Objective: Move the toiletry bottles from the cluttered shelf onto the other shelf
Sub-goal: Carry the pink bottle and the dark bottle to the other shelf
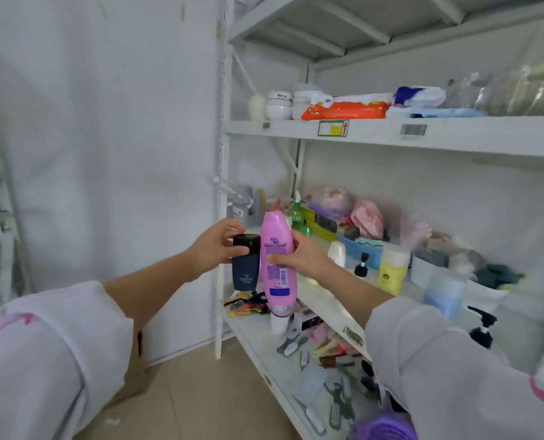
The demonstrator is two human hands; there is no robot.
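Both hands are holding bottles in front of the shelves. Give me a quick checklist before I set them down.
1. Left hand grips the dark blue bottle: ok.
2. Right hand grips the pink bottle: ok.
3. Both caps closed: dark cap ok; pink cannot tell.
4. Bottles clear of the shelf frame: ok.
5. Free space on the upper shelf: not ok, front looks full.
6. Bottles left on the middle shelf, such as the yellow bottle: ok.

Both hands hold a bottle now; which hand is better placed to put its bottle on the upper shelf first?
Probably the right hand: its pink bottle is closer to the upper shelf; the left hand holds the dark bottle farther out.
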